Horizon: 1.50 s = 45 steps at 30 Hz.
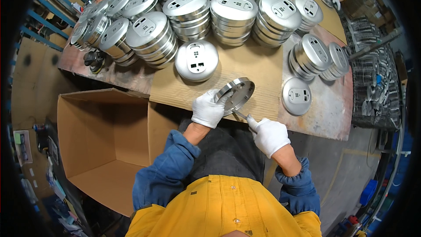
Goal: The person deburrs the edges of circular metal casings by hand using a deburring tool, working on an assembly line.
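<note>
Workshop bench [263, 68] with stacked metal discs; one disc being worked at its rim.

Left hand [207, 109], white-gloved, is curled around the lower-left edge of a round metal disc [237, 93], holding it tilted, hollow side toward the viewer, just above the bench's near edge. Right hand [269, 136], also gloved, is closed on the handle of a thin tool [239, 114] whose tip meets the disc's lower rim. For clean work, the disc should probably stay braced firmly while the tool follows the rim in short, light strokes; a slip could mark the face or reach the left fingers. Stacks [188, 11] of like discs lie behind, single discs [196, 60] beside, an open cardboard box [103, 145] at left.
</note>
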Tool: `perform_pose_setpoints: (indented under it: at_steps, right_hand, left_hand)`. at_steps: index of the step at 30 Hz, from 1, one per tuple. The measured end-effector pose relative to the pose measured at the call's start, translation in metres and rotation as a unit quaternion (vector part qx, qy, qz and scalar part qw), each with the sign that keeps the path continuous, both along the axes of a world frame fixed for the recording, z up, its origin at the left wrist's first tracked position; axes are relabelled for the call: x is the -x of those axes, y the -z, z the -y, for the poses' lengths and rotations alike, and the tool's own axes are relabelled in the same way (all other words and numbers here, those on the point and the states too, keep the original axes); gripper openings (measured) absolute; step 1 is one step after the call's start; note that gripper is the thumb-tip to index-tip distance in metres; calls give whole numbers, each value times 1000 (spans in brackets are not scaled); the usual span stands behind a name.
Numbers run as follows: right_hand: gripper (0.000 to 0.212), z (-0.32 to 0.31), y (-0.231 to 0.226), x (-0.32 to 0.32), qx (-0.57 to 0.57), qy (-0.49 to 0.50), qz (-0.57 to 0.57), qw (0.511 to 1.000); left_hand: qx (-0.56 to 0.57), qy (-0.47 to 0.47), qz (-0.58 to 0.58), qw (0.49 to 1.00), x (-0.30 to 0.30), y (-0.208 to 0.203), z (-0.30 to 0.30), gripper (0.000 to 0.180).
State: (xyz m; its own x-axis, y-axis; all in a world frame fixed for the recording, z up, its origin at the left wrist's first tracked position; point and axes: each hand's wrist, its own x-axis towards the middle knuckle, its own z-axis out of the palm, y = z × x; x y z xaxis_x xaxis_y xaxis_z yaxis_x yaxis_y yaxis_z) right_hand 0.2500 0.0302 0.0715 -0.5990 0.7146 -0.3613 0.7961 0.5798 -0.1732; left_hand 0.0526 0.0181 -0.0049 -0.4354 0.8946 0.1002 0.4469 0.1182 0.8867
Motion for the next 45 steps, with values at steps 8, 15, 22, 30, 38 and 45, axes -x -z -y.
perform_pose_setpoints:
  at_steps: [8,15,22,30,38,45]
  right_hand:
    - [37,-6,1,11,7,-37,-8,999]
    - [48,43,52,13,-90,44,-59,993]
    - [46,51,91,-13,-196,151,-371,895]
    - [48,43,111,-34,-173,234,-436,852]
    - [47,55,113,-26,-181,218,-423,861]
    - [47,54,121,-31,-169,226,-423,861]
  left_hand:
    - [1,3,10,1000,-1,7,0,23]
    - [1,-83,137,987,16,35,-5,21]
    - [-23,-75,204,976,22,18,7,29]
    - [-266,-72,-384,881,58,-94,-37,46]
    - [-240,52,-601,761,84,-43,-66,53]
    - [-61,124,-546,827,92,-30,-56,69]
